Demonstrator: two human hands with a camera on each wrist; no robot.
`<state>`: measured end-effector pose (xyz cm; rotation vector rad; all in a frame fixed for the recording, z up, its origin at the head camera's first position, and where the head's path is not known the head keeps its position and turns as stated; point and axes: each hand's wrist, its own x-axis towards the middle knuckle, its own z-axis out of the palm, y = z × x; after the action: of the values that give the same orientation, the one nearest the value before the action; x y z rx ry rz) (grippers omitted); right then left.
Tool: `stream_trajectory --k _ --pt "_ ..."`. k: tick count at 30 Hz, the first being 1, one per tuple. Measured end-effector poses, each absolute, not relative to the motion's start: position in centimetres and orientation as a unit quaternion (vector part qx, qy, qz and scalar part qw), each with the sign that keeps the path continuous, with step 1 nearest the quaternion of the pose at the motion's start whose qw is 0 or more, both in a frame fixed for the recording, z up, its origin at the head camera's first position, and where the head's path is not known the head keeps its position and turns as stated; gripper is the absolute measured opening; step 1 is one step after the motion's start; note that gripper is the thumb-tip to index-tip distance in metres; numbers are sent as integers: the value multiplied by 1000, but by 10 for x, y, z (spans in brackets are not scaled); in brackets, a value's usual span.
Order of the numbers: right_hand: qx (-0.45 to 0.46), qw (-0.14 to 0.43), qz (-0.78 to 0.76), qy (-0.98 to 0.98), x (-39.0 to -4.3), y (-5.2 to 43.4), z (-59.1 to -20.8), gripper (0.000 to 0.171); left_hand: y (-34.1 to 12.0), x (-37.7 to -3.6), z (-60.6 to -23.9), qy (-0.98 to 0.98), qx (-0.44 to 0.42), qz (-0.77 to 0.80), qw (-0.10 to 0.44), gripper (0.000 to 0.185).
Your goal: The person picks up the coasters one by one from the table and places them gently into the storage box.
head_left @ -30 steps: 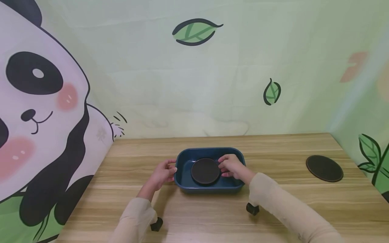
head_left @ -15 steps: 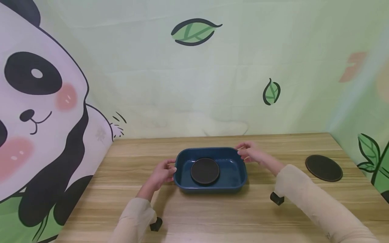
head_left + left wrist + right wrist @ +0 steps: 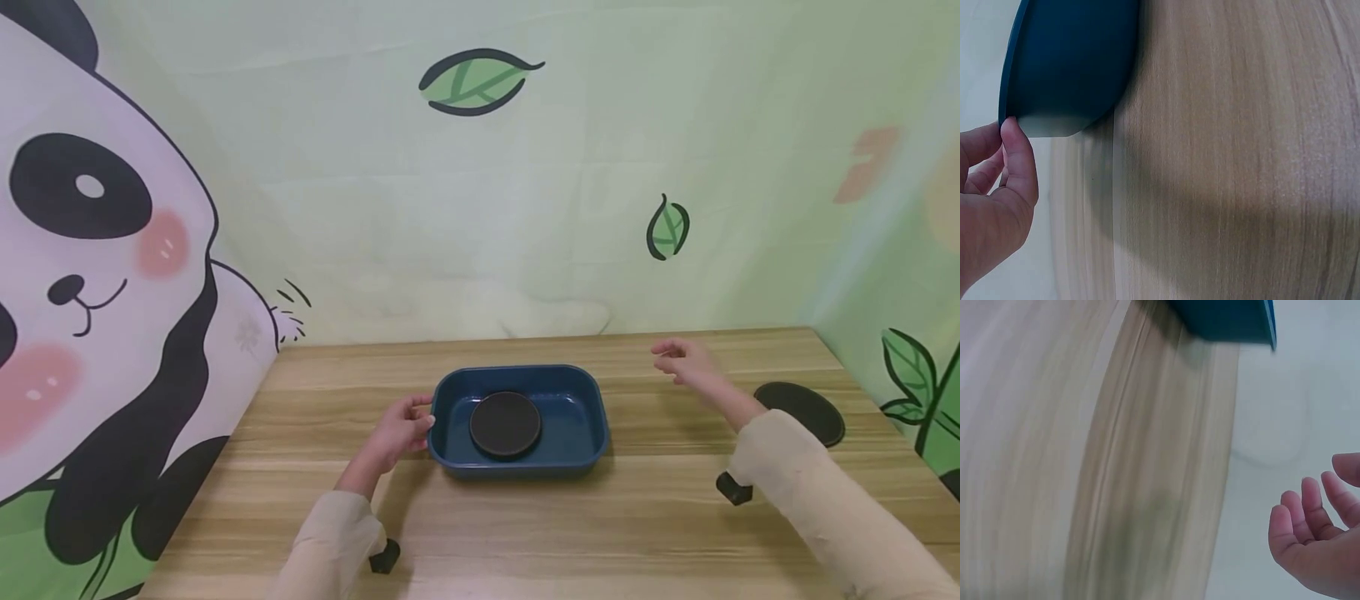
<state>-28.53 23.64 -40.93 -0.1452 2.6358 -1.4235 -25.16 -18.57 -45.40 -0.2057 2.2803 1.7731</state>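
Wooden table (image 3: 525, 533), blue tray (image 3: 577, 450), black disc (image 3: 505, 423)

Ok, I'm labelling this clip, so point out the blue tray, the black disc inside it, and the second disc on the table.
blue tray (image 3: 577, 390): head view, far right rim.
black disc (image 3: 505, 422): head view, centre of its top.
second disc (image 3: 812, 407): head view, exposed top surface.
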Motion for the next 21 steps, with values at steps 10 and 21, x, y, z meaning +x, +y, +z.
stream_trajectory --k 10,21 --pt "-40 37 -392 918 -281 282 -424 45 -185 -250 -452 783 -69 605 126 36" --pt "-27 35 -283 958 -274 322 -445 75 -185 -251 -453 784 -68 604 127 36"
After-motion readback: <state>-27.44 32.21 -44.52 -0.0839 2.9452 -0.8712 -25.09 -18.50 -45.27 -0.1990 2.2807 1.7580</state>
